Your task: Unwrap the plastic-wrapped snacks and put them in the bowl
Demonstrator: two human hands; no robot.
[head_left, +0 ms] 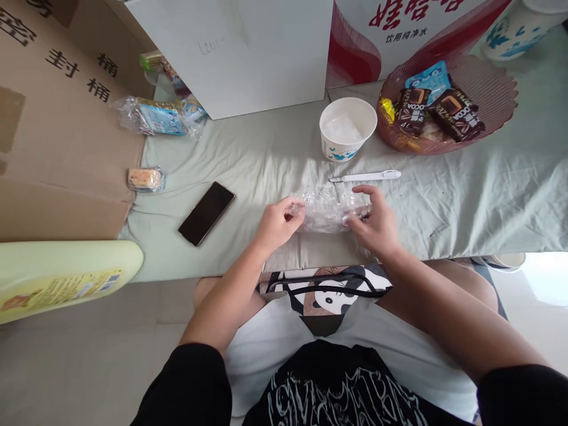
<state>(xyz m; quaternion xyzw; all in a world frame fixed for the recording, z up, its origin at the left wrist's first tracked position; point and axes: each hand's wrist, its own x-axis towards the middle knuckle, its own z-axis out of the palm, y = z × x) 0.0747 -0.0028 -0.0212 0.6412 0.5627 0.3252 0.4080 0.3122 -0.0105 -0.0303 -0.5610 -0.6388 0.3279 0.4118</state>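
Observation:
A crumpled sheet of clear plastic wrap (pixel 326 216) is stretched between my two hands, near the front edge of the cloth-covered surface. My left hand (pixel 278 223) pinches its left end between thumb and fingers. At the right end, my right hand (pixel 375 222) grips the plastic with the thumb and lower fingers, while its index finger is raised and curved above. Just beyond the wrap lies a slim white craft knife (pixel 366 176), its narrow tip pointing left. Behind the knife stands a white paper cup (pixel 344 148) with blue leaf prints and something whitish inside.
A black phone (pixel 206 213) and a small wrapped snack (pixel 145 178) lie to the left. At the back right is a pink bowl (pixel 492 89) of packaged sweets. Boxes (pixel 275 53) line the back, with a large carton (pixel 57 130) at left. A yellow bottle (pixel 66 275) juts in below it.

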